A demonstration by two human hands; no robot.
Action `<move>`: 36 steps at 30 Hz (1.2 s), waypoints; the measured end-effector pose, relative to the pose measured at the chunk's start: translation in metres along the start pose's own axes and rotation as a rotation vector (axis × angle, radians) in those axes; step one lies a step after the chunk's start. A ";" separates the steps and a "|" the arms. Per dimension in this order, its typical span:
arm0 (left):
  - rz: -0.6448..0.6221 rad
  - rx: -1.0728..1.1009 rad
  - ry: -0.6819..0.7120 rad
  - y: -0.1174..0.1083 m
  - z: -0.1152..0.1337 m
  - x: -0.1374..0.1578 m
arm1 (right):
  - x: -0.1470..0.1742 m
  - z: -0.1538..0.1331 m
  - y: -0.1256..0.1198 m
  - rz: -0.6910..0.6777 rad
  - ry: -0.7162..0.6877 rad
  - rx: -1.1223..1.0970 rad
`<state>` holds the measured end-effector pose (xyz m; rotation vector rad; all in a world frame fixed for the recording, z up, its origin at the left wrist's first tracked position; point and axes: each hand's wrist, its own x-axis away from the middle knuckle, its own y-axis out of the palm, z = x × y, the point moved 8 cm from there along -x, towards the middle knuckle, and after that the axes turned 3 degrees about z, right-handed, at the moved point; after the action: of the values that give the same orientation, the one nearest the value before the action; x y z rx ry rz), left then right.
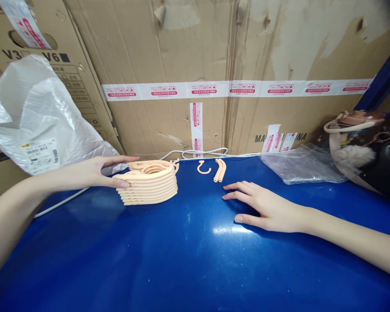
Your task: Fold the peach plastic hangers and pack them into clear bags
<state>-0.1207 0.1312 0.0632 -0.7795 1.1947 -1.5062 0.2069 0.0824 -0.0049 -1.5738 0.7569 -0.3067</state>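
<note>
Your left hand (87, 172) straddles the left end of the neat stack of pale peach, plastic, hanger-like pieces (149, 186), thumb on the near side and fingers reaching over the far side; whether it is actually pinching cannot be told. The stack sits left of centre toward the far side of the glossy blue tabletop (169, 260). Your right hand (266, 208) is spread, palm down and holding nothing, just nearer than the pale peach plastic hook (204, 173) and the pair of short, bent peach strips (219, 171). To steady the stack well, you would probably do best with light, even contact across several layers, so none slides out of line, and with your right fingertips clear of the loose parts. Your left hand's lower fingers are hidden behind the stack, its inner layers are hard to separate by eye, and the shiny black bag (381, 162) is cut off at the right edge.
</note>
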 end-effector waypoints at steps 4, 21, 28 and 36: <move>-0.012 -0.001 -0.022 0.000 0.002 0.000 | 0.000 -0.001 -0.001 0.012 -0.003 -0.011; 0.014 0.003 -0.050 -0.006 -0.011 -0.001 | 0.000 -0.001 -0.002 0.014 -0.006 -0.023; 0.698 -0.188 0.542 -0.016 0.127 0.047 | 0.000 -0.001 -0.002 0.010 -0.007 -0.028; 0.159 -0.249 0.860 0.107 0.177 0.053 | -0.001 -0.002 0.001 0.002 -0.008 -0.001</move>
<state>0.0589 0.0298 0.0096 -0.1459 2.0496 -1.6183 0.2052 0.0814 -0.0052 -1.5742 0.7527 -0.2988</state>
